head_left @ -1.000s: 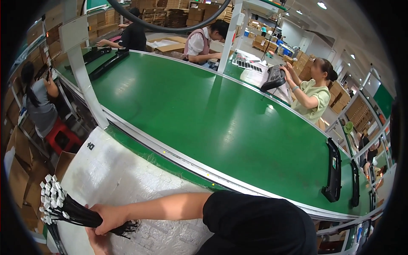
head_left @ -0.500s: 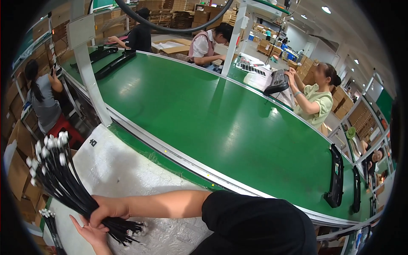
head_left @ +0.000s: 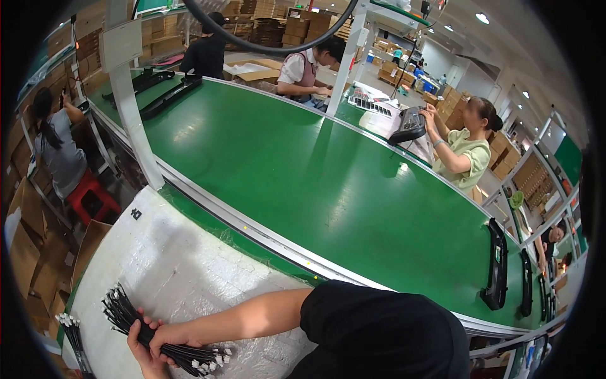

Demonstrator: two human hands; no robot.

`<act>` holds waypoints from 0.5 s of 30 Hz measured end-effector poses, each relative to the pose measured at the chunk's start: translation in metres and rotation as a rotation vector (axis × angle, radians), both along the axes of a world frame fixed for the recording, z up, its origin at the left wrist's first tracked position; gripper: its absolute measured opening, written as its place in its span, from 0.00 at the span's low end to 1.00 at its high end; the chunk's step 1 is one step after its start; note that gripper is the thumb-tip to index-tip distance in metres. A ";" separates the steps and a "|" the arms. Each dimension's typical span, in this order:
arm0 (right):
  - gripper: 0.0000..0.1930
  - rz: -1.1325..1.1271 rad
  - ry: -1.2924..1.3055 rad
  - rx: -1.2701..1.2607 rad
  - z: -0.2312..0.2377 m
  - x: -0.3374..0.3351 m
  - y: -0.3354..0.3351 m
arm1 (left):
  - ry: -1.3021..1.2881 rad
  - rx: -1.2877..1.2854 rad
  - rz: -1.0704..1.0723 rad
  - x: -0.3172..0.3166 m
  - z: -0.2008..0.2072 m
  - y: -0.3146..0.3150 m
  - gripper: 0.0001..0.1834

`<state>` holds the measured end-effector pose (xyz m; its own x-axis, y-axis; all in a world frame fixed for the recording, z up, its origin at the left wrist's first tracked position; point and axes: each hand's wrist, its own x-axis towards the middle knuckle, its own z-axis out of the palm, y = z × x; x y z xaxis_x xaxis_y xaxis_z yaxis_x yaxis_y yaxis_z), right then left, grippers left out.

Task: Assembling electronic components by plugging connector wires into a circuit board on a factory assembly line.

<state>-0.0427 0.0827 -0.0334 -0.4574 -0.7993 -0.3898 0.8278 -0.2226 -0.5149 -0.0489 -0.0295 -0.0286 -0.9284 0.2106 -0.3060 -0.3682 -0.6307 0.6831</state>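
Observation:
A thick bundle of black cables (head_left: 124,309) lies aslant in both my hands, low over the pale padded work surface (head_left: 189,265). Small white connectors (head_left: 208,363) stick out at its lower right end; the upper left end shows dark, thin tips. My right hand (head_left: 173,338) grips the bundle near its middle, that arm reaching in from the right. Close beside it, my left hand (head_left: 142,347) wraps the bundle from the left, thumb in front and fingertips showing behind. A second cable bundle (head_left: 74,338) with white connectors rests at the surface's left edge.
Beyond a metal rail runs a green conveyor belt (head_left: 265,170), with long black housings (head_left: 497,265) at its right and far left. A white post (head_left: 136,120) rises at the pad's far corner. Co-workers sit along the line; one handles a black device (head_left: 409,125). A red stool (head_left: 91,199) stands left.
The bundle has been turned end for end: its large spray of white connectors pointed up left, now connectors point down right. My left hand's outstretched fingers have closed round it.

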 end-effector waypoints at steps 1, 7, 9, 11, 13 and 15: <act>0.07 0.007 0.009 -0.005 0.002 0.002 -0.003 | 0.009 -0.005 0.007 0.004 0.004 -0.001 0.18; 0.06 0.095 0.004 0.010 -0.001 -0.010 0.007 | 0.027 0.033 0.011 -0.003 -0.007 0.000 0.13; 0.09 0.205 0.157 0.077 0.007 -0.021 0.017 | 0.049 -0.006 0.071 -0.008 -0.003 -0.005 0.13; 0.12 0.217 0.366 0.117 0.025 -0.028 0.035 | 0.075 0.004 0.101 -0.008 -0.001 -0.009 0.11; 0.17 0.225 0.452 0.123 0.011 -0.044 0.042 | 0.133 0.046 0.033 -0.015 -0.008 -0.014 0.09; 0.19 0.139 0.733 0.139 -0.006 -0.059 0.040 | 0.118 0.060 0.056 -0.017 -0.015 -0.025 0.08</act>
<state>-0.1018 0.1232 -0.0394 -0.5369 -0.8342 -0.1262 0.2782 -0.0339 -0.9599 -0.0662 -0.0550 -0.0438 -0.9680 0.1716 -0.1829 -0.2507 -0.6891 0.6800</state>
